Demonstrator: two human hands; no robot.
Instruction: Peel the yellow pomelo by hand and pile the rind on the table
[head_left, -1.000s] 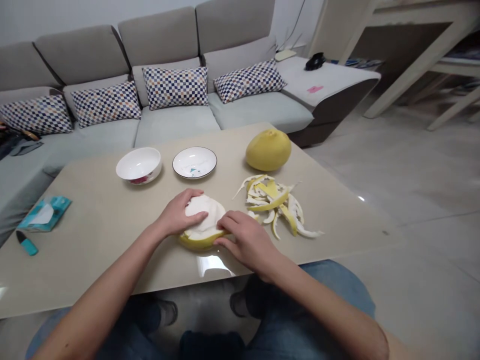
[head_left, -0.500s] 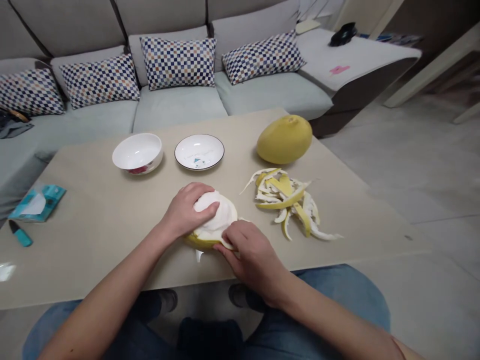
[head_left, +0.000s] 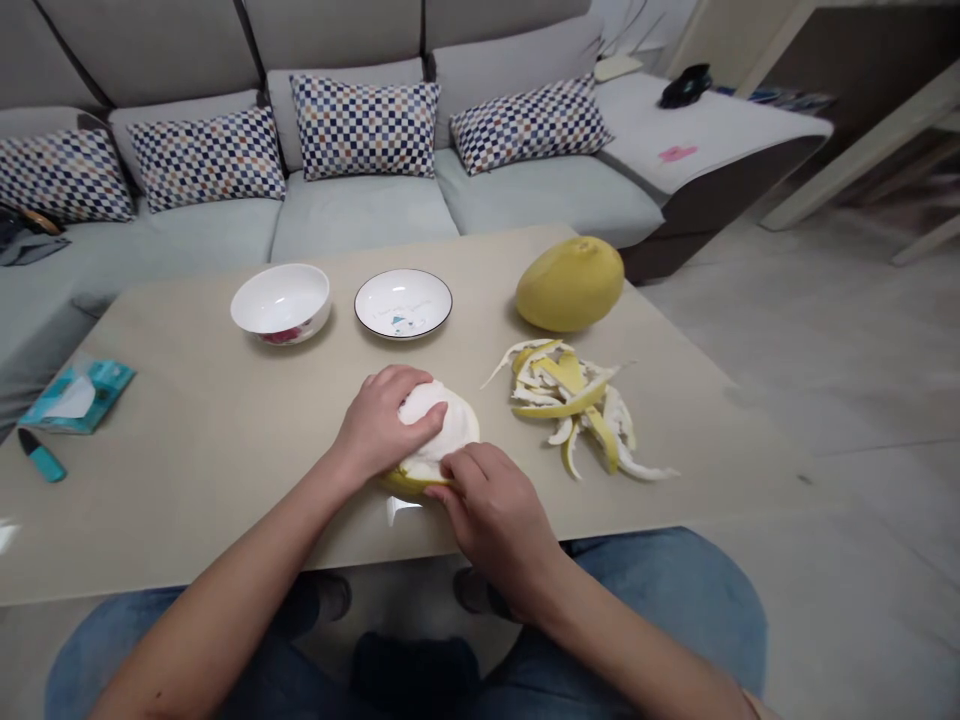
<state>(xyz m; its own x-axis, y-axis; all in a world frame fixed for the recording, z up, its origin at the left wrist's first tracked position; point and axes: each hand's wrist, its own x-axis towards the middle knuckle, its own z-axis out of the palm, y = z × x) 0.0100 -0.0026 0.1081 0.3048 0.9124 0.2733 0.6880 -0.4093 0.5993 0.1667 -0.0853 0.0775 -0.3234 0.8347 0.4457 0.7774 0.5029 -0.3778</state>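
Beige tabletop (head_left: 187,400) lies under the left hand (head_left: 382,425), its grip clasping the white, spongy pith of a rounded part-peeled pomelo (head_left: 459,420) from above. The right hand (head_left: 487,515) is nearer, its curled grip on the yellow rind's lower edge, left of ragged peel strips (head_left: 570,410) and a whole pomelo (head_left: 570,285).

Both hands (head_left: 435,440) grip a half-peeled pomelo (head_left: 439,430) on a beige table (head_left: 202,480).

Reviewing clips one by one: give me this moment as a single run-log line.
left hand: cupping partly peeled pomelo | right hand: gripping its rind | nearby: peel pile, whole pomelo
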